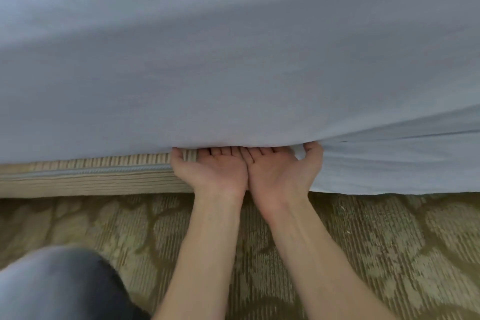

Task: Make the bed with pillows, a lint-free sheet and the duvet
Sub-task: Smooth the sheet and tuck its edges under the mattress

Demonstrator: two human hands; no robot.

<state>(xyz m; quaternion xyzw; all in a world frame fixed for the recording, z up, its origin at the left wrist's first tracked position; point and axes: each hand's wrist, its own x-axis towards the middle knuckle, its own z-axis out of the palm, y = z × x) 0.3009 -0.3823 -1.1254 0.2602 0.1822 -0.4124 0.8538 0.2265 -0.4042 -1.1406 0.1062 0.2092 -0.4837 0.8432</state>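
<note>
A pale blue sheet [233, 73] covers the mattress and fills the upper part of the view. To the left it is drawn in under the mattress edge; to the right it hangs loose almost to the floor. Both my hands lie palm up, side by side, at the lower edge of the mattress. The fingertips of my left hand [211, 170] are slid in under the sheet and hidden, and its palm is flat with nothing in it. My right hand [281, 170] has its fingers hidden the same way, with the thumb hooked over a fold of the hanging sheet.
Below the mattress runs a beige striped bed base [91, 179] with a zipper along it. The floor is a green-and-tan patterned carpet [376, 254]. My knee in dark trousers [59, 286] is at the bottom left. No pillows or duvet are in view.
</note>
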